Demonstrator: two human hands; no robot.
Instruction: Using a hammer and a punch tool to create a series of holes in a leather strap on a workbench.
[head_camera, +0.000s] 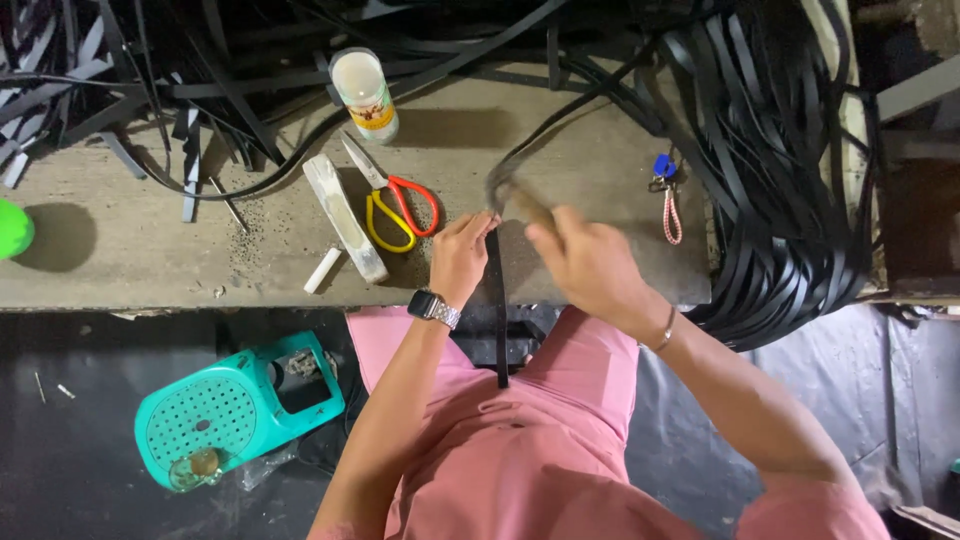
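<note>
A small white plastic bottle (365, 95) with a yellow-and-red label (373, 113) lies tilted on the worn wooden workbench (120, 240), just beyond the red-and-yellow-handled scissors (395, 205).

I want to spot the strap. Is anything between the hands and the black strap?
Nothing visible is. The left hand already touches the black strap, and the right hand is at its looped end. The scissors lie off to the side.

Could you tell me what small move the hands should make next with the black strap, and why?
Probably draw the loop snug: the right hand is bending the black strap into a curl at its top end, blurred, while the left hand pins the straight part against the workbench edge.
</note>
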